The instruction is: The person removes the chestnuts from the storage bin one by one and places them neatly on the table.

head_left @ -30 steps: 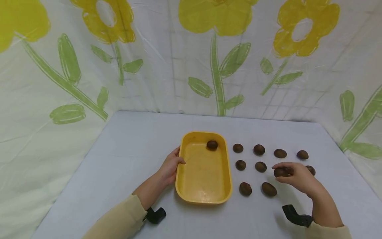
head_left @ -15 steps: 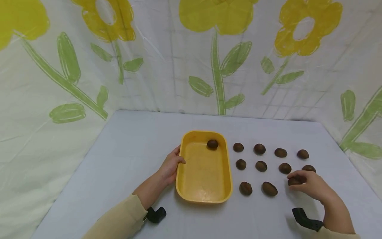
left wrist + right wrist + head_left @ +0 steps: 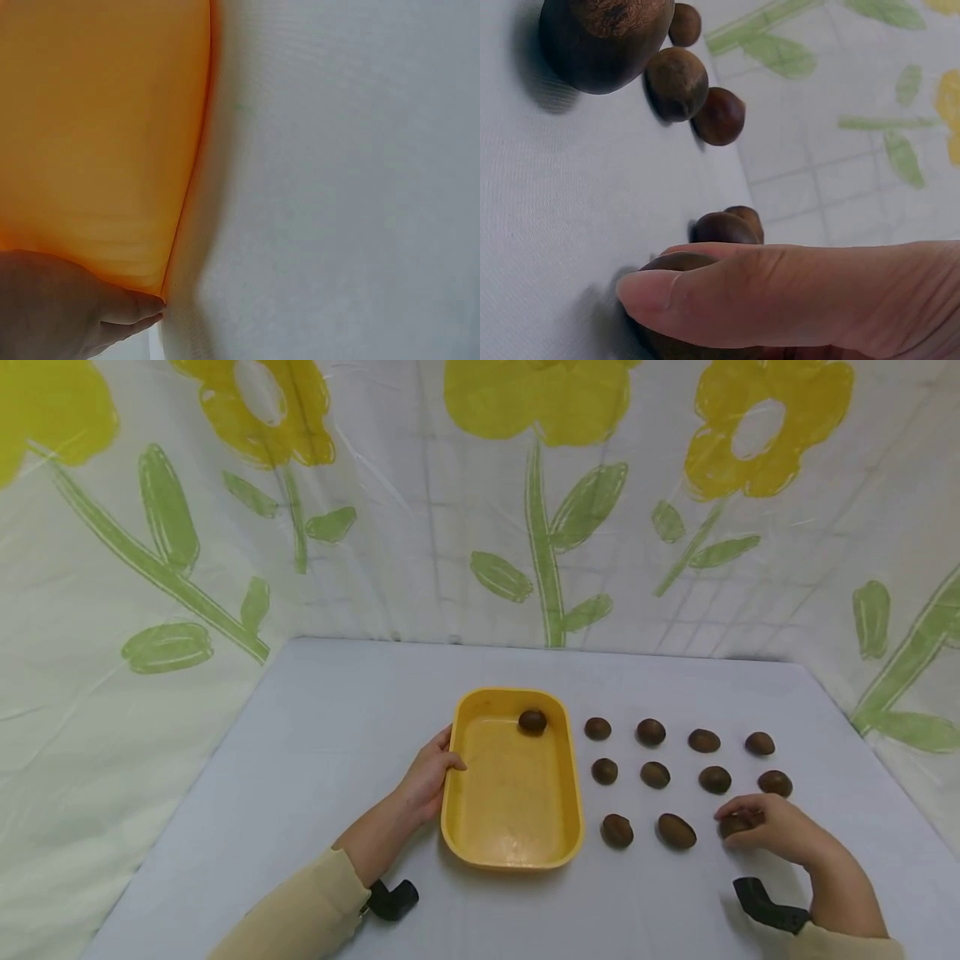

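Observation:
In the head view, my left hand (image 3: 429, 777) grips the left rim of a yellow plastic tray (image 3: 447, 839), thumb over the edge and fingers outside it. One brown chestnut (image 3: 532, 722) lies near the tray's far right corner. My right hand (image 3: 772, 828) pinches a chestnut (image 3: 735, 825) at the right end of the front row. Seen from the right wrist, the thumb (image 3: 649, 291) lies across this chestnut (image 3: 682, 261), close over the white cloth. The left wrist view shows the fingers (image 3: 131, 306) at the tray's orange-looking wall (image 3: 142, 172).
Right of the tray, chestnuts stand in rows: a far row with one chestnut (image 3: 597, 728) nearest the tray, a middle row with another (image 3: 604, 771), and a front row with two more (image 3: 617, 831). A flowered curtain (image 3: 390, 527) hangs behind the white-covered table (image 3: 322, 710).
My right hand has moved right and nearer with a chestnut, from over the middle row to the front row, uncovering the middle-row chestnuts behind it. The left hand and tray stay put.

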Tool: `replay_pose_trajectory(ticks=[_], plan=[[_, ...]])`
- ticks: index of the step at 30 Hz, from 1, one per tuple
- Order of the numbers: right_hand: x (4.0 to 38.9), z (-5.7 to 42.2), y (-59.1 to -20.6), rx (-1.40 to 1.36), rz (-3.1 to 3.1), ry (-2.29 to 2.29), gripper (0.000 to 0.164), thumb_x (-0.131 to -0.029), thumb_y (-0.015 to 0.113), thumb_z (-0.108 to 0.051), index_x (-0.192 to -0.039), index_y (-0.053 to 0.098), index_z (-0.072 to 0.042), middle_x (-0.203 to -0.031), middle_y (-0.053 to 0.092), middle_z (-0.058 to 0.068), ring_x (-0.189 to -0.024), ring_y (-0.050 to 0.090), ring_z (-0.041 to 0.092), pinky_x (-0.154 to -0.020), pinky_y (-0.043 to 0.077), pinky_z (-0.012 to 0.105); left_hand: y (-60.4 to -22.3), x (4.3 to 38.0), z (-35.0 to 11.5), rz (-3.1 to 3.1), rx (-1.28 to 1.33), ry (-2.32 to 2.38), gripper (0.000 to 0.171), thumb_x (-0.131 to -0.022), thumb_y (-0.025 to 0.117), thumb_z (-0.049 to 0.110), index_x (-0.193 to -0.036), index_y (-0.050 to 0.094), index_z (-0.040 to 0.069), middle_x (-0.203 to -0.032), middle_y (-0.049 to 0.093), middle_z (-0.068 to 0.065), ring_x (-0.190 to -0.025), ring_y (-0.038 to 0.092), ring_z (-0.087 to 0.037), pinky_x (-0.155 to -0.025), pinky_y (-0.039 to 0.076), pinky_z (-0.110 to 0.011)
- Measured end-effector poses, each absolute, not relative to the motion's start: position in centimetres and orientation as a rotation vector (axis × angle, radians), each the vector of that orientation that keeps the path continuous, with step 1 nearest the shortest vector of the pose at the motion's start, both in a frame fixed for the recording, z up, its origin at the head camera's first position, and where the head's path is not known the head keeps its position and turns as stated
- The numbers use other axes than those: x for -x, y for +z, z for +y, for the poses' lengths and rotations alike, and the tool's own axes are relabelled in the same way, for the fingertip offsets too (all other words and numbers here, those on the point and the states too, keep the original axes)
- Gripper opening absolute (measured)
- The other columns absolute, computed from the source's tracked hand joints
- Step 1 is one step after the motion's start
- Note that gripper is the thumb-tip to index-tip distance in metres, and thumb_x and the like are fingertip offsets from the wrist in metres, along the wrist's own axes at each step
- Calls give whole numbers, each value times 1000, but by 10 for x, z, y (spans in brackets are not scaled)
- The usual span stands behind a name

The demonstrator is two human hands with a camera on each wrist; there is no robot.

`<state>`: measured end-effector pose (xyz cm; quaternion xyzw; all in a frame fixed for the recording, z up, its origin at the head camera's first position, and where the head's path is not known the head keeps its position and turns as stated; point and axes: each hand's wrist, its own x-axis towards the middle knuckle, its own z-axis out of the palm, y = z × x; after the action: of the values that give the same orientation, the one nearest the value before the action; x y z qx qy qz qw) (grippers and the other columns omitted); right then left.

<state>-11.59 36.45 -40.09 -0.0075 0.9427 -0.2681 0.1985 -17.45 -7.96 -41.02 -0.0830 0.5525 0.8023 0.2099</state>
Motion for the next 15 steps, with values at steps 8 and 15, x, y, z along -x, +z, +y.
replay_pose_trajectory(ticks=[8, 15], plan=[[115, 367, -402, 52, 2636, -745, 37, -72, 75, -15, -104, 63, -2, -90, 58, 5, -80, 48, 16, -67, 41, 29, -411, 175, -80, 1555, 249, 2219, 74, -81, 35, -10, -150, 15, 10, -154, 24, -7, -138, 30, -27, -113, 26, -42], [113, 367, -397, 29, 2611, -754, 39, -75, 74, -19, -106, 61, 1, -94, 61, 7, -85, 55, 18, -69, 47, 31, -412, 174, -80, 1520, 217, 2235, 75, -81, 34, -10, -150, 13, 11, -154, 23, -7, -138, 30, -27, -113, 26, -42]])
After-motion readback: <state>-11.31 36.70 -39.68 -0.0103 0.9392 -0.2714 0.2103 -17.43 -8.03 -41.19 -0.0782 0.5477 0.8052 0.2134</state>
